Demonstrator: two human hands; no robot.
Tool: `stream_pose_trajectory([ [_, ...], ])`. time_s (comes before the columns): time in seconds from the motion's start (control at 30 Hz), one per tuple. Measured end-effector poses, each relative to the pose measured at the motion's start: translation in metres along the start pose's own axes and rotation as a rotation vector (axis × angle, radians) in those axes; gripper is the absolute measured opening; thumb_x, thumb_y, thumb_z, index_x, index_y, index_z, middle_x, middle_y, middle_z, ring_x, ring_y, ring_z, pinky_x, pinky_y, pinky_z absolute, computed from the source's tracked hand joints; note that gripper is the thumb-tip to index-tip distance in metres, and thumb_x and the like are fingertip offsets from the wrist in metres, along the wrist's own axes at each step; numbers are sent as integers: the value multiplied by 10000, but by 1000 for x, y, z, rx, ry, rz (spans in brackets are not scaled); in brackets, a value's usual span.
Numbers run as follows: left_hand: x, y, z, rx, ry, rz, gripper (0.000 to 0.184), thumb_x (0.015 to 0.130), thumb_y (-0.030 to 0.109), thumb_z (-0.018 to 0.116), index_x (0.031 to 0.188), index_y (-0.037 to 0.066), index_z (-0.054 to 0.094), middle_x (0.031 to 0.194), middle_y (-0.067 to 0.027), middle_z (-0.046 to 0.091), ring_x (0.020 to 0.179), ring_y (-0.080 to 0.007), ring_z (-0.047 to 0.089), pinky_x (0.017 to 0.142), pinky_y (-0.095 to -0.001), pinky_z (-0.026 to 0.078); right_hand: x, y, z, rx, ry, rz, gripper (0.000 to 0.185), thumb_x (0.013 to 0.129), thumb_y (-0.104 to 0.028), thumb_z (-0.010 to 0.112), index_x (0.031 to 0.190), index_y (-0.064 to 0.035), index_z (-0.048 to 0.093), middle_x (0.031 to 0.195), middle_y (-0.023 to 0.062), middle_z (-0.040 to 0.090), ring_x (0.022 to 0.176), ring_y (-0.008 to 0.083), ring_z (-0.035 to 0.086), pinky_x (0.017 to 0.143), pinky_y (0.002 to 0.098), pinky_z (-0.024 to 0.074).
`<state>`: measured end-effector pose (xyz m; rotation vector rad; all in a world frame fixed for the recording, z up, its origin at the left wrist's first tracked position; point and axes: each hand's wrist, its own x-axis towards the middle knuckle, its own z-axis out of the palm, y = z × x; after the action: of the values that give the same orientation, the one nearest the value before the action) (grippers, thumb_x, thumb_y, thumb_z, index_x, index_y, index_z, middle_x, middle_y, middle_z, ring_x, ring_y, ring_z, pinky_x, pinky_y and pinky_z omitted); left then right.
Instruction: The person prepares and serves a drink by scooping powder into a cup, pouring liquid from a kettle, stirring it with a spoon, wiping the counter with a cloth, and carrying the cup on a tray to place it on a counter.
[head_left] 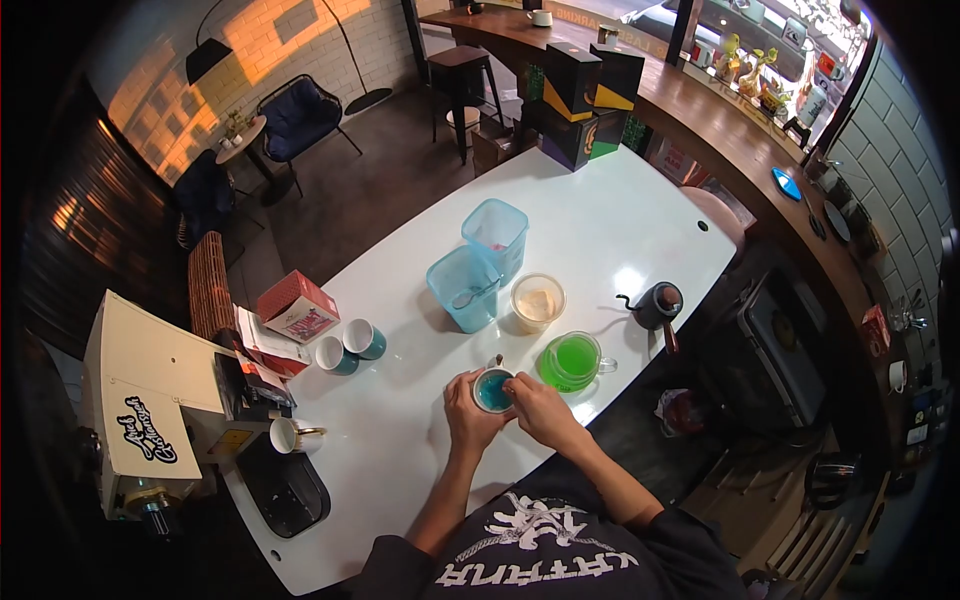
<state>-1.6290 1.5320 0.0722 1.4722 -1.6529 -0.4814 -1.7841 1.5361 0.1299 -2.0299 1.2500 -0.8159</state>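
My left hand is wrapped round the side of a small cup with blue liquid in it. My right hand is closed at the cup's right rim, its fingertips over the opening; what they pinch, if anything, is hidden. Just right of the cup is a glass jug of bright green liquid. A clear tub with pale contents stands behind the jug. Farther back are two translucent blue containers, the nearer one with a spoon in it.
Two teal mugs stand left beside a red-and-white box. A cream machine, a white mug and a black tray are at the left edge. A gooseneck kettle stands right; black boxes stand at the far end.
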Motion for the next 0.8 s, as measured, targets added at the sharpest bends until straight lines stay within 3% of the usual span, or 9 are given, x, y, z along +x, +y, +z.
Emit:
stream_pose_trajectory([
  [0.3, 0, -4, 3, 18, 6, -16, 780, 455, 264, 935, 1124, 59, 588, 1062, -100, 646, 1081, -340, 557, 931, -455, 452, 6, 6, 10, 156, 61, -30, 219, 815, 20, 578, 1028, 67, 562, 971, 210, 589, 809, 415, 628, 720, 475, 502],
  [0.37, -1, -6, 3, 25, 7, -8, 779, 453, 254, 930, 1125, 59, 588, 1059, -100, 647, 1081, -340, 556, 935, -454, 450, 3, 5, 12, 149, 20, -46, 136, 895, -13, 550, 1007, 55, 590, 938, 211, 589, 823, 407, 620, 730, 452, 498],
  [0.5, 0, 2, 1, 8, 5, -11, 780, 443, 238, 927, 1121, 59, 586, 1059, -103, 647, 1080, -340, 558, 946, -453, 446, -1, 0, 0, 85, -43, -29, 139, 892, -6, 543, 1007, 58, 587, 934, 211, 586, 819, 407, 619, 727, 455, 497],
  [0.57, 1, 5, -2, 14, -6, -24, 779, 440, 239, 928, 1117, 61, 587, 1061, -103, 647, 1080, -339, 560, 945, -453, 446, -2, 5, -1, 40, -9, -9, 222, 800, 37, 579, 1019, 65, 550, 974, 218, 577, 832, 424, 617, 733, 476, 496],
  [0.8, 1, 4, 0, 14, -3, -31, 801, 432, 285, 947, 1110, 61, 585, 1067, -103, 648, 1079, -341, 562, 935, -460, 450, 5, 1, -3, 88, 44, 11, 227, 822, 37, 563, 1046, 72, 554, 978, 222, 575, 834, 431, 613, 741, 481, 492],
])
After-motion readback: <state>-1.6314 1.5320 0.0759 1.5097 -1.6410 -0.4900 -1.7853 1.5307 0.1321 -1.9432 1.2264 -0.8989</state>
